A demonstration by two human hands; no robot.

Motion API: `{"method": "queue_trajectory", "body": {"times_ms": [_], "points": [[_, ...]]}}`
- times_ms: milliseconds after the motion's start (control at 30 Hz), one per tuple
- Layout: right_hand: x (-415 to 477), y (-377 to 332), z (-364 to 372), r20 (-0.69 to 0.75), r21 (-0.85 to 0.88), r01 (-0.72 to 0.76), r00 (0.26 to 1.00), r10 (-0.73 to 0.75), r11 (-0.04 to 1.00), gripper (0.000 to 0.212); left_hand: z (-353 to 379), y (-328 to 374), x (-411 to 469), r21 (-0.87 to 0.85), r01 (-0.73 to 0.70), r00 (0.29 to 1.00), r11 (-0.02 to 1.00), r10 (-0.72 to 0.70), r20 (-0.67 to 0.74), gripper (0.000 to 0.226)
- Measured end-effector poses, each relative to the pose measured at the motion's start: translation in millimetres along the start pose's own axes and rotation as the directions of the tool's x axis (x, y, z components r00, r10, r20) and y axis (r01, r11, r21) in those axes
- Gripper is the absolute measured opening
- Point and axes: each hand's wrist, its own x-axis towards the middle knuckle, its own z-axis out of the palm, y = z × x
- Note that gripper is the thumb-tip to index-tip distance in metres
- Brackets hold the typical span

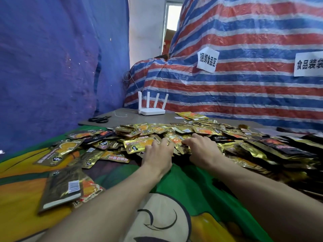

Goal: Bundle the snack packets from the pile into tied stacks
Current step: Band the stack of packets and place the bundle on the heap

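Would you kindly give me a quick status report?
Left hand spread on heap of shiny gold foil snack packets. Right hand there too, grip unclear. Nothing blocking.

gold-and-black snack packets (174,135), red-blue-white striped tarp (244,41), white router (152,111)

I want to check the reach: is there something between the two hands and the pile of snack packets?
Nothing visible does. The left hand and the right hand both lie on the pile of snack packets, fingertips touching the gold packets at its middle.
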Motion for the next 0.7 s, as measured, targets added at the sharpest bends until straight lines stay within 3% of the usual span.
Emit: {"method": "queue_trajectory", "body": {"times_ms": [167, 400, 533, 633, 700], "points": [[-22.6, 2.6, 2.1, -0.081, 0.039, 0.016, 0.997, -0.013, 0.999, 0.052, -0.3, 2.6, -5.8, -0.026, -0.021, 0.992, 0.999, 0.018, -0.125, 0.029], [-31.6, 5.2, 11.9, -0.153, 0.085, 0.027, 0.988, -0.013, 0.996, 0.055, 7.0, -7.7, 9.3, -0.172, 0.185, 0.978, 0.968, -0.164, 0.132, 0.082], [-26.0, 4.1, 17.1, -0.069, 0.113, -0.087, 0.993, 0.095, 0.99, 0.063, 12.0, 2.9, 14.4, -0.06, 0.152, 0.98, 0.987, -0.143, 0.136, 0.066], [-19.8, 4.9, 10.9, -0.033, 0.087, -0.102, 0.994, 0.105, 0.991, 0.057, 7.9, 3.9, 13.2, -0.098, 0.089, 0.995, 0.991, -0.084, 0.057, 0.042], [-20.8, 5.5, 8.6, -0.078, 0.057, -0.062, 0.995, 0.066, 0.996, 0.048, 2.9, 1.2, 10.1, -0.16, 0.057, 0.998, 0.985, -0.052, 0.038, 0.05]]}}
